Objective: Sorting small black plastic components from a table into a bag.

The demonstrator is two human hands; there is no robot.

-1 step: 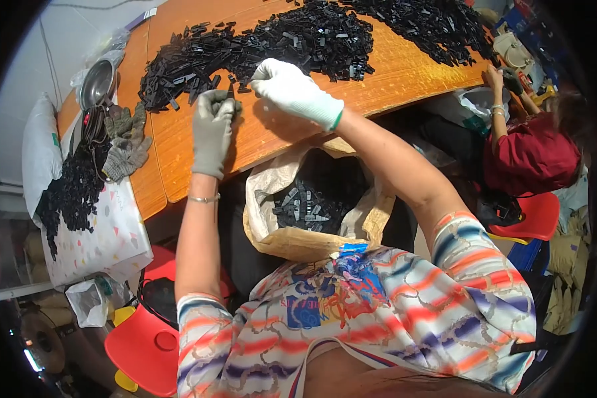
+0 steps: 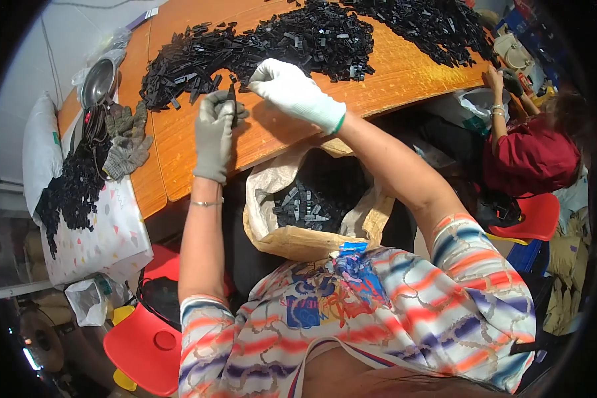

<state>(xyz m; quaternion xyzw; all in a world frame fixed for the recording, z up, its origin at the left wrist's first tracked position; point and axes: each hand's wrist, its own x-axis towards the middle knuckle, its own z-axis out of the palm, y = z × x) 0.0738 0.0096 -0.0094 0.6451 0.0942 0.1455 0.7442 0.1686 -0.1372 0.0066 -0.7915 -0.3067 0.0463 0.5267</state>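
Note:
My left hand (image 2: 217,129), in a grey glove, is raised over the near part of the wooden table (image 2: 199,149). Its fingers are closed on a small black plastic piece (image 2: 232,93) that points upward. My right hand (image 2: 293,93), in a white glove, is close by on the right with its fingers curled together; whatever they may hold is hidden. Just beyond both hands lies a long pile of black plastic pieces (image 2: 312,40). Below them, an open paper sack (image 2: 298,242) stands at my lap, with more black pieces inside.
Another black pile (image 2: 424,30) lies at the far right, where a person in a dark red top (image 2: 534,156) sits. Left are a metal bowl (image 2: 99,83), worn gloves (image 2: 127,149), and black pieces (image 2: 76,192) on a patterned cover. A red chair (image 2: 146,348) stands lower left.
My left hand has shifted very slightly to the right, and the black piece now stands more upright in its fingers. My right hand has barely moved.

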